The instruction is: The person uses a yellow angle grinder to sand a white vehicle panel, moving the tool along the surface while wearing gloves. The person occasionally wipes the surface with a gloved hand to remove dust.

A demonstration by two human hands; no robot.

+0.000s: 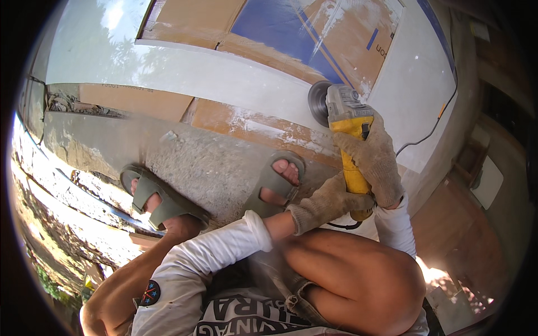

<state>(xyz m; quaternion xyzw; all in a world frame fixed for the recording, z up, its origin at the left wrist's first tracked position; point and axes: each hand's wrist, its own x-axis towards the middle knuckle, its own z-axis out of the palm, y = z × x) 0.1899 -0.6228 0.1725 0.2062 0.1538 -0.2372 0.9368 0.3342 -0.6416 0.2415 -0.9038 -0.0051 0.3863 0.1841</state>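
Observation:
Both my gloved hands grip a yellow angle grinder with a grey gear head. My right hand wraps round the body just behind the head. My left hand closes round the rear end of the handle. The round grinding disc points up and left, at the edge of a white smooth panel. Whether it touches the panel I cannot tell. Both gloves are beige knit and look dusty.
Brown cardboard smeared with white lies along the panel's near edge. A dark cord curves over the panel at the right. Blue sheeting and more cardboard show beyond. My sandalled feet stand on rough concrete.

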